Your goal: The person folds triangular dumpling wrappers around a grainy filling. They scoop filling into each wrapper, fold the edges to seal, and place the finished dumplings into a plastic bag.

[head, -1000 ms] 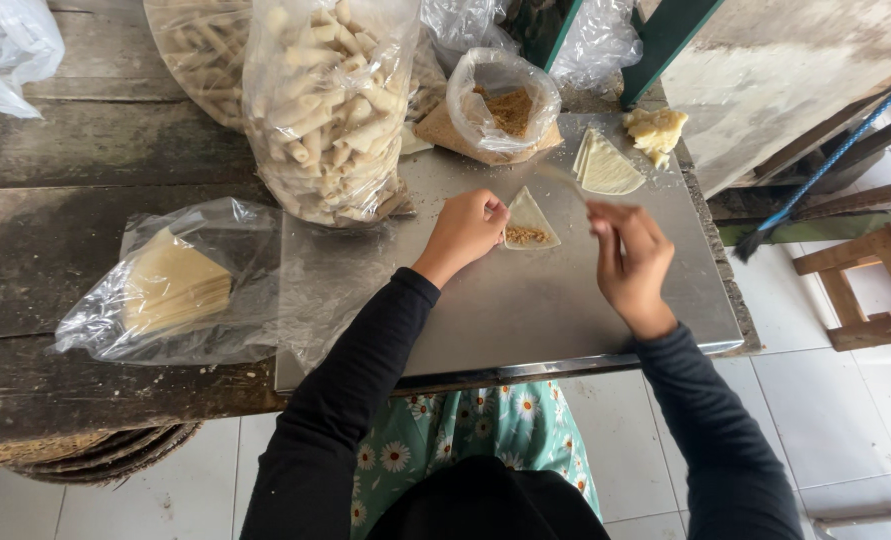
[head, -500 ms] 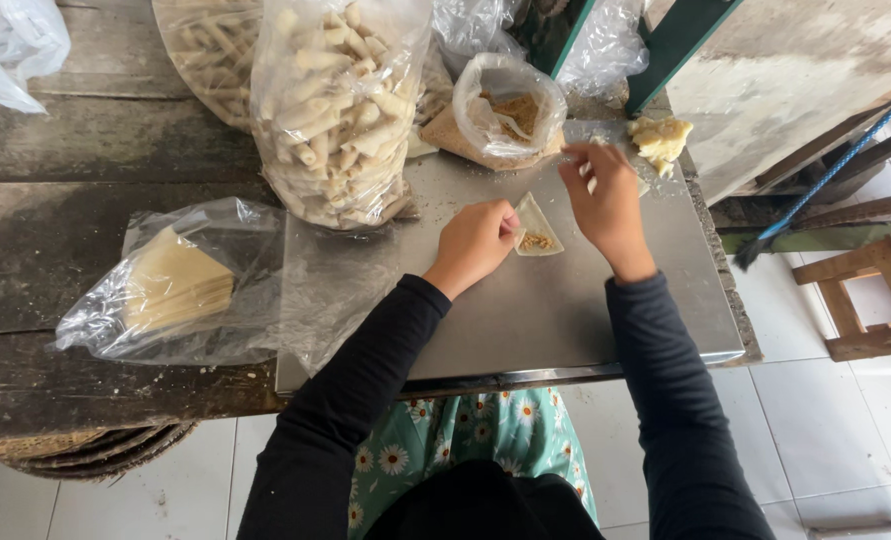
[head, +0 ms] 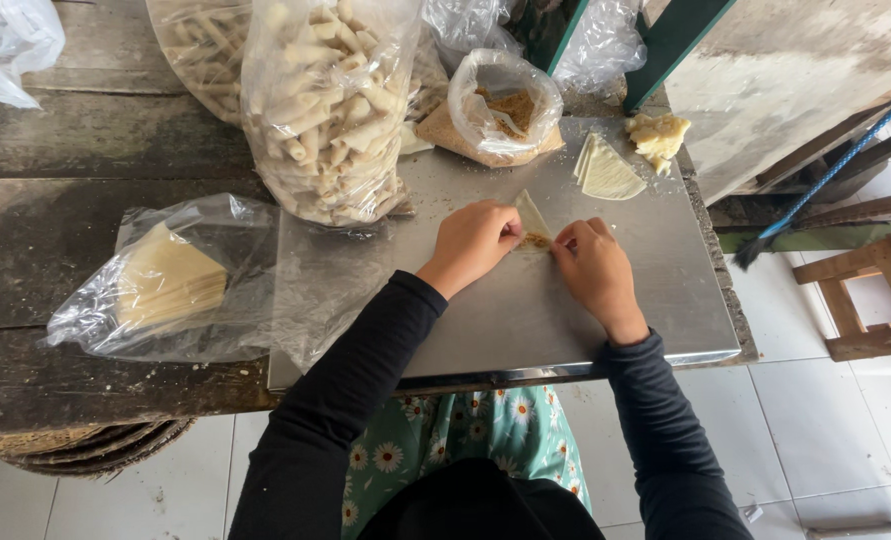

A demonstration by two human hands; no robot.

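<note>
A triangular pastry wrapper (head: 531, 222) with a dab of filling is pinched between both hands on the metal sheet (head: 655, 300) — the left hand (head: 473, 240) grips its left edge, the right hand (head: 590, 268) its lower corner; its point is aimed away from the body.

Tall bag of rolled pastries (head: 327, 105), bagged square wrappers (head: 165, 282), wooden stool (head: 870, 300) by weathered table (head: 55, 150).

soft, even daylight lit the scene; the metal tray (head: 665, 300) showed dull glare; focus stayed sharp, shadows faint.
</note>
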